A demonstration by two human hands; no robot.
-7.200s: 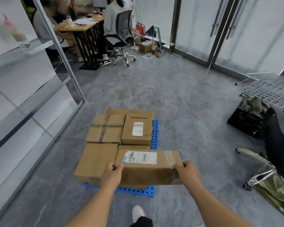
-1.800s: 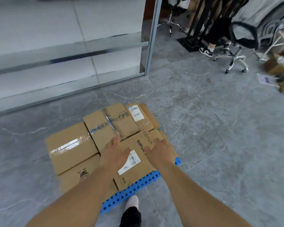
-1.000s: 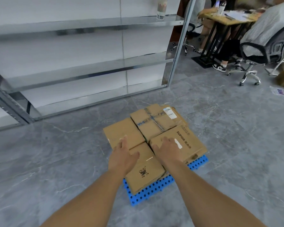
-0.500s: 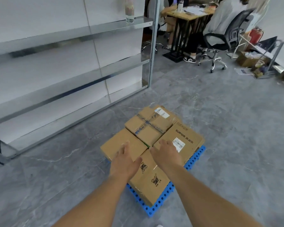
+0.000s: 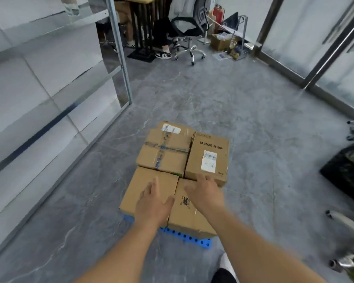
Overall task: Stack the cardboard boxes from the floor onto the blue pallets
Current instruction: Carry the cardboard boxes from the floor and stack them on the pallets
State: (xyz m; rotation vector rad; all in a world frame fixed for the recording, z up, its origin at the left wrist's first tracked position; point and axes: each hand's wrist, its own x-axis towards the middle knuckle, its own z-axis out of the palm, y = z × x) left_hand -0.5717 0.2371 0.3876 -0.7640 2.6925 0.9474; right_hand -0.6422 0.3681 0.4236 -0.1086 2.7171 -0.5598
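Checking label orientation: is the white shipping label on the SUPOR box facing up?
Yes, the white label lies on the top face of the SUPOR box, plainly visible from above.

We see four boxes packed edge to edge on the pallet (image 5: 186, 237), which lies on the floor (image 5: 253, 119). The taped box (image 5: 164, 154) sits far left, the labelled box (image 5: 207, 158) far right. Our left hand (image 5: 152, 203) is over the near-left box (image 5: 147, 188), our right hand (image 5: 205, 193) over the near-right box (image 5: 189, 216). Shelving (image 5: 49, 82) runs along the left; an office chair (image 5: 189, 31) stands far behind.
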